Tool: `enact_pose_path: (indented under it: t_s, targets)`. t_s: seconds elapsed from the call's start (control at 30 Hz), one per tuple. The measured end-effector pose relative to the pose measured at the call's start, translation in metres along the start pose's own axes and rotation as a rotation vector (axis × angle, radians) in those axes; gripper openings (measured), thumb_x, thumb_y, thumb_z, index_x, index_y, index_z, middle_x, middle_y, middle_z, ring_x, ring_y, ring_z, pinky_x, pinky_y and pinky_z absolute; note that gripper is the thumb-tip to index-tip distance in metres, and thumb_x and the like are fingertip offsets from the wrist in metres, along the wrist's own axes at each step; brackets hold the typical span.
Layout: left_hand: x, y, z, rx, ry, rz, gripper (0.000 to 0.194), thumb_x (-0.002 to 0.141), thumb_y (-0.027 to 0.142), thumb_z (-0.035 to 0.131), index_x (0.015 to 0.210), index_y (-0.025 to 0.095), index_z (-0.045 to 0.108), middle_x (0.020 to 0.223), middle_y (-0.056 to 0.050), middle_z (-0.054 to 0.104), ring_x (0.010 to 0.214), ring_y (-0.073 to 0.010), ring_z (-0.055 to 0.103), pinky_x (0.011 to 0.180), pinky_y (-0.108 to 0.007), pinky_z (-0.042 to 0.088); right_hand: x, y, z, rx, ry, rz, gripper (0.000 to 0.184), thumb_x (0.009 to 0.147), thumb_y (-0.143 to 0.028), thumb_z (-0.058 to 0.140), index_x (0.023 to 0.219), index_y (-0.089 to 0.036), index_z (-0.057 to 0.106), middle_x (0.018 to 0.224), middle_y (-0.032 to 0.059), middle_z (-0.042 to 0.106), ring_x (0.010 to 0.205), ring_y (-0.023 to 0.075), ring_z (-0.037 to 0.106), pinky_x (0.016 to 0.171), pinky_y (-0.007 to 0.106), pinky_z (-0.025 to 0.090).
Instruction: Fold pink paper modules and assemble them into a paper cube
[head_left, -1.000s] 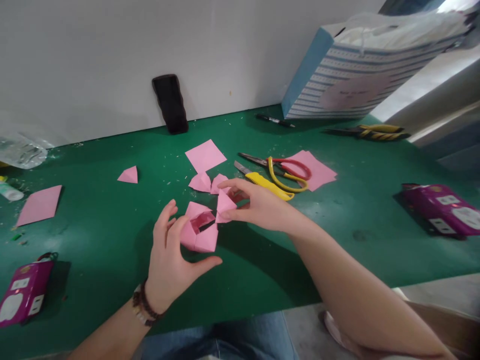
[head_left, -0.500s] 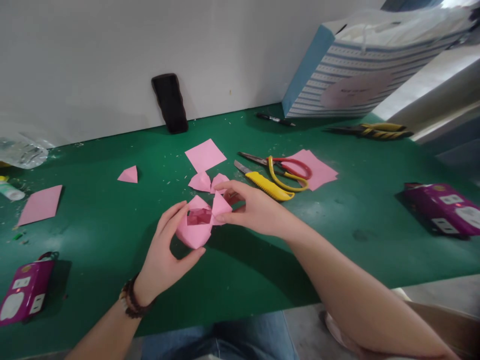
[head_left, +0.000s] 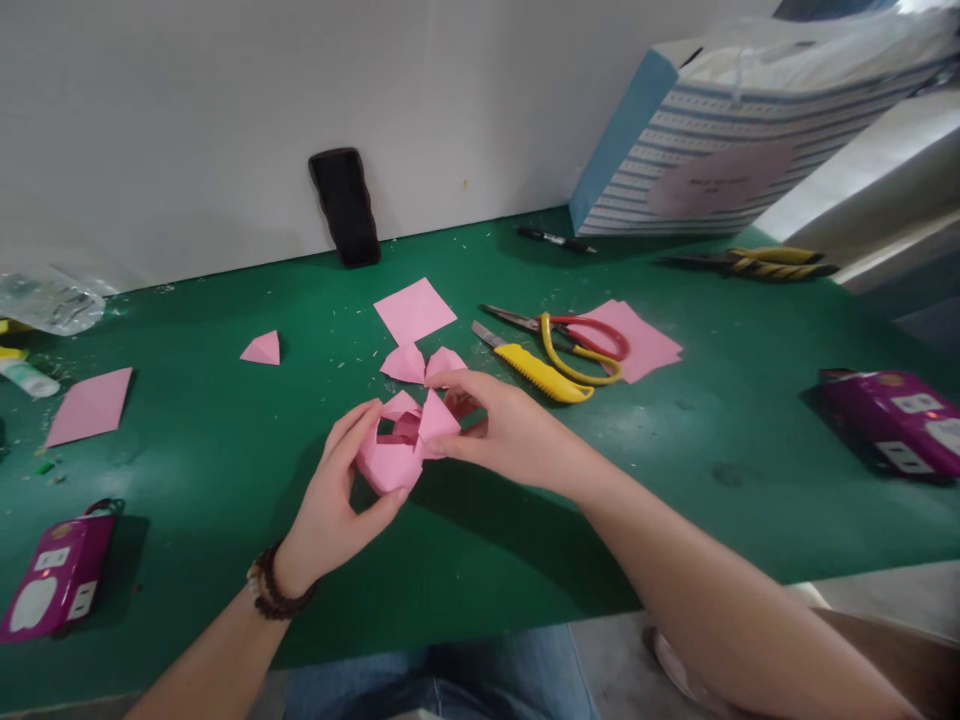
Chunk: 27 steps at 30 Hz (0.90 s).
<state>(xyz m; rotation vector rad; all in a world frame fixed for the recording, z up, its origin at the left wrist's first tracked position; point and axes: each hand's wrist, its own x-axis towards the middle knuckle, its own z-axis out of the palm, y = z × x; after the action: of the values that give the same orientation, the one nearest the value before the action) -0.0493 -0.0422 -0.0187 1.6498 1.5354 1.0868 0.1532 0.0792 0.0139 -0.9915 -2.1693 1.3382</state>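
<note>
The green counter (head_left: 225,470) holds the paper work in its middle, with the scissors (head_left: 577,345) and yellow knife (head_left: 536,372) lying off at two o'clock, near enough to grab but out of the way. The left hand (head_left: 330,510) cups the pink paper cup (head_left: 390,455) from seven o'clock, fingers and thumb pressed on its sides, likely so it keeps its shape. The right hand (head_left: 510,430) comes in from three o'clock, its fingers pinched together on a small pink flap (head_left: 437,418) at the cup's right rim.
</note>
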Motion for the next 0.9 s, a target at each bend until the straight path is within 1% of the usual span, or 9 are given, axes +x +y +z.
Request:
enact_pose_path:
  t_s: [0.17, 0.3, 0.5, 0.67, 0.83, 0.9]
  targets:
    - [0.0004, -0.0018, 0.0014, -0.02, 0.009, -0.014, 0.073, 0.083, 0.018, 0.067, 0.146, 0.036, 0.037, 0.151, -0.008, 0.035, 0.143, -0.0296, 0.034, 0.117, -0.053, 0.034, -0.0014, -0.0027, -0.0003, 0.02, -0.013, 0.043, 0.06, 0.074, -0.039, 0.079, 0.127, -0.026, 0.055, 0.107, 0.005, 0.066, 0.093, 0.0213, 0.065, 0.079, 0.039, 0.056]
    - [0.0006, -0.0025, 0.0022, -0.038, 0.011, -0.026, 0.072, 0.083, 0.02, 0.067, 0.147, 0.034, 0.036, 0.152, -0.009, 0.033, 0.144, -0.0299, 0.032, 0.117, -0.053, 0.034, -0.002, -0.002, 0.0008, 0.041, -0.014, 0.078, 0.057, 0.074, -0.042, 0.079, 0.121, -0.025, 0.054, 0.104, 0.005, 0.066, 0.091, 0.0212, 0.065, 0.077, 0.038, 0.056]
    - [0.0001, -0.0025, 0.0016, -0.055, -0.007, -0.036, 0.072, 0.085, 0.023, 0.066, 0.149, 0.034, 0.033, 0.154, -0.009, 0.03, 0.146, -0.0297, 0.03, 0.117, -0.053, 0.033, -0.0024, -0.0019, 0.0033, 0.083, -0.033, 0.054, 0.05, 0.075, -0.04, 0.078, 0.116, -0.024, 0.053, 0.103, 0.0051, 0.067, 0.091, 0.0207, 0.066, 0.077, 0.038, 0.056]
    - [-0.0002, -0.0042, 0.0007, -0.04, -0.026, -0.035, 0.075, 0.086, 0.027, 0.066, 0.151, 0.034, 0.03, 0.156, -0.009, 0.027, 0.147, -0.0309, 0.027, 0.118, -0.053, 0.03, -0.0029, -0.0039, 0.0064, 0.061, -0.038, 0.04, 0.047, 0.077, -0.035, 0.077, 0.115, -0.022, 0.053, 0.101, 0.0059, 0.068, 0.091, 0.0215, 0.066, 0.077, 0.038, 0.056]
    - [0.0003, -0.0055, 0.0008, -0.064, -0.027, -0.023, 0.074, 0.086, 0.027, 0.067, 0.15, 0.035, 0.031, 0.156, -0.009, 0.028, 0.146, -0.0324, 0.03, 0.116, -0.054, 0.034, -0.0041, -0.0067, 0.0056, 0.071, -0.033, 0.016, 0.048, 0.077, -0.036, 0.077, 0.116, -0.021, 0.054, 0.104, 0.006, 0.067, 0.091, 0.0209, 0.066, 0.077, 0.037, 0.057]
    - [0.0006, -0.0059, 0.0012, -0.087, -0.025, -0.014, 0.074, 0.086, 0.025, 0.066, 0.15, 0.035, 0.031, 0.156, -0.009, 0.028, 0.145, -0.0324, 0.03, 0.116, -0.053, 0.035, -0.0042, -0.0075, 0.0033, 0.104, -0.03, 0.002, 0.046, 0.079, -0.037, 0.074, 0.118, -0.022, 0.054, 0.107, 0.0064, 0.066, 0.094, 0.0203, 0.066, 0.077, 0.037, 0.057]
